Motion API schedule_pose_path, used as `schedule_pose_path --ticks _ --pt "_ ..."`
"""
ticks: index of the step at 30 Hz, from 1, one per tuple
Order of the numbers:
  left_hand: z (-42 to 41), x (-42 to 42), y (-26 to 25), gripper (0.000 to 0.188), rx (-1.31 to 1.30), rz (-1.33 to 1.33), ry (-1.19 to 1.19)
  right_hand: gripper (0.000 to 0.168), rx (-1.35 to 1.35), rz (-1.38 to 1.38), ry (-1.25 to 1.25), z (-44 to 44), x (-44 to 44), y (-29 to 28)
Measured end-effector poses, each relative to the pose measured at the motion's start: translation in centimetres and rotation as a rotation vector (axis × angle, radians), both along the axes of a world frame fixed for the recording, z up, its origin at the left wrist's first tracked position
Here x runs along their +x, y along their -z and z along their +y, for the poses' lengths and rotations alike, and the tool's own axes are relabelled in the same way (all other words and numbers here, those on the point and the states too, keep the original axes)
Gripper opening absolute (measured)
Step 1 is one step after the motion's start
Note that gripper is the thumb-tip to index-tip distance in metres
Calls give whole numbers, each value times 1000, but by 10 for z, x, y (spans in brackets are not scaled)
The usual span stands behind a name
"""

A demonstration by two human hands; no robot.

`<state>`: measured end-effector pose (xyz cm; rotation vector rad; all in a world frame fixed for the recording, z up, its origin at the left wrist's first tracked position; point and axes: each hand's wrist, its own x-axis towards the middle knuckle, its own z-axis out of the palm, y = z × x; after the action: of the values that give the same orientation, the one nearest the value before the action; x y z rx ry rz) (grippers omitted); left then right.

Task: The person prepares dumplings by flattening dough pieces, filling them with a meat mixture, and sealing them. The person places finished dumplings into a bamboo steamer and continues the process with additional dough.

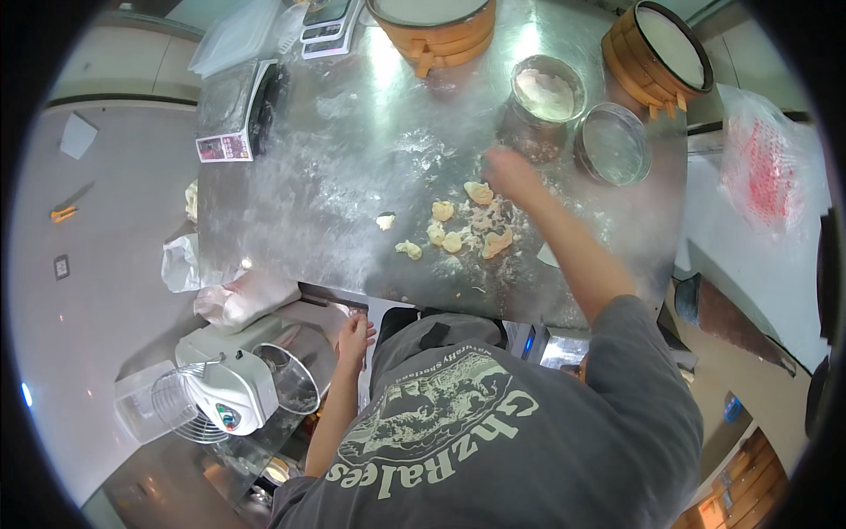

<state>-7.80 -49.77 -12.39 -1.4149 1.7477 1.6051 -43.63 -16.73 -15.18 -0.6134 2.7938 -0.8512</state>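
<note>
My right hand point(510, 173) is over the steel table point(310, 172), fingers down and slightly blurred. It is beside a flattened piece of dough point(478, 192) and near a metal bowl of flour point(547, 94). Whether it holds anything is hidden. Closer to me lie several small dough lumps, among them one round piece point(443, 211) and a longer piece point(497, 244), amid scattered flour. A small dough scrap point(385, 221) sits apart to their left. My left hand point(355, 336) hangs just below the table's front edge with fingers curled; its grip is unclear.
Another round metal container point(613, 143) stands right of the flour bowl. Bamboo-coloured round sieves or steamers point(436, 49) point(651, 66) stand at the back. Digital scales point(327, 30) and a boxed item point(228, 112) occupy the left. A stand mixer point(228, 377) is below left; a plastic bag point(760, 165) is right.
</note>
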Motion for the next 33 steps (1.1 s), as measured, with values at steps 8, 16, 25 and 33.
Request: schedule_pose_path --ticks 8,16,25,33 --pt "23 -22 -20 32 -73 91 44 24 220 -91 -64 -37 44 38" --pt "71 -89 -38 36 -178 334 372 27 -933 -871 520 -24 49 -6" --pt "136 -187 -137 43 -188 669 481 26 -1410 -1297 466 -52 134 -124" --pt "115 -170 -141 30 -61 607 540 33 -1077 -986 197 -42 149 -128"
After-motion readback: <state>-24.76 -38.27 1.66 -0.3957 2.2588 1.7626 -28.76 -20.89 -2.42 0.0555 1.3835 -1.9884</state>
